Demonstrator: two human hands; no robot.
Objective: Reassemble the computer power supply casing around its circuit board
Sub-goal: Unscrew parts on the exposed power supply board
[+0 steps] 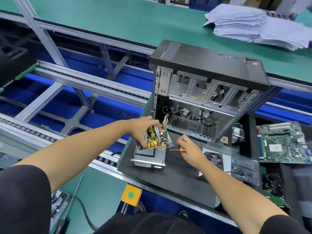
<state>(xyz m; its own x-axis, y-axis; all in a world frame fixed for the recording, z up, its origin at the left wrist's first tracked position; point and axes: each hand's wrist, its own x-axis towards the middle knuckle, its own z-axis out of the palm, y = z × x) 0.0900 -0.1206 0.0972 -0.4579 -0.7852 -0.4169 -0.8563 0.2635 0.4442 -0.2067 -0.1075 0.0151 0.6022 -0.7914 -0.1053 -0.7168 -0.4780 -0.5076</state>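
Observation:
My left hand [141,128] grips the power supply circuit board [154,138] and holds it tilted above the open silver casing base [149,158] on the black mat. Yellow and coloured wires [165,121] run from the board toward the PC tower. My right hand [189,150] holds a small screwdriver with an orange handle [182,150], its tip pointing left toward the board. The casing cover with its fan [217,157] lies on the mat right of my right hand.
An open PC tower [207,97] stands just behind the board. A motherboard [283,142], a clear plastic tray [244,168] and a heatsink [238,135] lie at the right. Paper stacks [260,26] sit far back. A long screwdriver [70,201] lies near left.

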